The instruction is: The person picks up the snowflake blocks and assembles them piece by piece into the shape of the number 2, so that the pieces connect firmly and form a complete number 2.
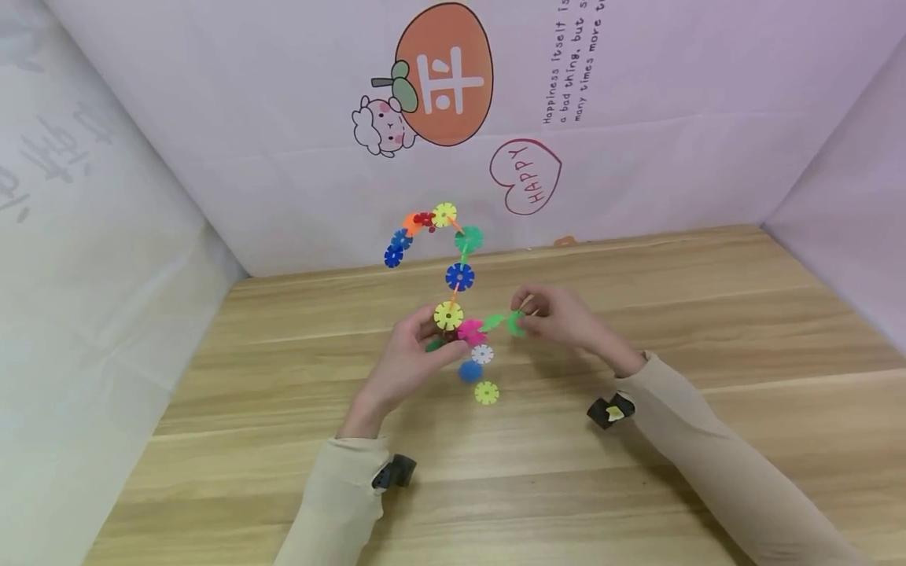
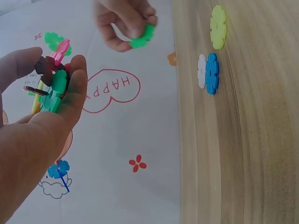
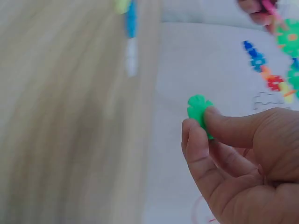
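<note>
My left hand [image 1: 403, 365] grips the lower end of a curved chain of slotted plastic snowflake discs, holding it above the table. The chain rises past a yellow disc [image 1: 449, 316] and a dark blue disc [image 1: 460, 277], then bends over to the left. At the held end, the left wrist view shows brown and green discs [image 2: 58, 84] between thumb and fingers. A pink disc [image 1: 470, 332] juts rightward there, with a bright green disc [image 1: 491, 322] on it. Between thumb and fingertips, my right hand [image 1: 562, 318] pinches a separate green disc [image 3: 198, 109], a small gap from the chain.
Loose white [image 1: 483, 354], blue [image 1: 470, 372] and yellow [image 1: 486, 393] discs lie on the wooden table [image 1: 524, 487], below and between the hands. A white printed sheet [image 1: 283, 157] stands behind the table's far edge, with more white sheeting at both sides.
</note>
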A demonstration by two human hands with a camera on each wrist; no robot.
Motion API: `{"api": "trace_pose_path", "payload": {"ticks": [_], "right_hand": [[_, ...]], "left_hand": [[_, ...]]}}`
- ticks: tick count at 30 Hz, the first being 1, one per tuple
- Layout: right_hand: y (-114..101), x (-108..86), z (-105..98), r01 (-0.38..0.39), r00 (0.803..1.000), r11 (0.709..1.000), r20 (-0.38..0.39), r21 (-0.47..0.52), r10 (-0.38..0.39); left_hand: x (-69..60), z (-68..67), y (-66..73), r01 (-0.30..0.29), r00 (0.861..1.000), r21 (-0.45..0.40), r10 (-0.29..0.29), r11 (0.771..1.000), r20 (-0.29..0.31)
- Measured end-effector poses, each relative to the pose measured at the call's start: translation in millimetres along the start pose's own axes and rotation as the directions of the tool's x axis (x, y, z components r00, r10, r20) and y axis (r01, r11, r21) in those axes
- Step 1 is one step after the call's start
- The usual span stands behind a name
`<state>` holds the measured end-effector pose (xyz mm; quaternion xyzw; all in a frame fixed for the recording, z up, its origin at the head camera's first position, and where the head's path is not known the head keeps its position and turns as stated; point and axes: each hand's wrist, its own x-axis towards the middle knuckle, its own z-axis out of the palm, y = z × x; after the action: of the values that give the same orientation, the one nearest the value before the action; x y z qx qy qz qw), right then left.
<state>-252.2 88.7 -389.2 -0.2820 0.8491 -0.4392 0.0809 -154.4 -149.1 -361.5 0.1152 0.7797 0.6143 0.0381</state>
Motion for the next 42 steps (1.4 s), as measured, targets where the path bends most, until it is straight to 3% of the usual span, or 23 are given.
{"api": "trace_pose_path", "payload": {"ticks": [13, 20, 35, 42], "right_hand": [[-44, -14.5, -11, 0.166, 0.985, 0.978, -0.077, 0.127, -0.157], [-49, -16.7, -14, 0.145, 0.986, 0.972, -0.110, 0.186, -0.126], [-50, -19.4, -12, 0.201, 0.979, 0.960, -0.081, 0.195, -0.188], [-51, -20.1, -9, 0.249, 0.966, 0.956, -0.112, 0.158, -0.233]], "left_hand": [[0.7, -3.9, 0.1, -0.041, 0.999, 0.034, 0.041, 0.999, -0.006], [1.9, -4.0, 1.6, -0.042, 0.999, 0.037, 0.043, 0.998, -0.010], [-0.5, -3.3, -0.9, -0.060, 0.998, 0.026, 0.061, 0.998, -0.013], [0.1, 2.0, -3.2, -0.047, 0.996, 0.038, 0.050, 0.998, -0.077]]}}
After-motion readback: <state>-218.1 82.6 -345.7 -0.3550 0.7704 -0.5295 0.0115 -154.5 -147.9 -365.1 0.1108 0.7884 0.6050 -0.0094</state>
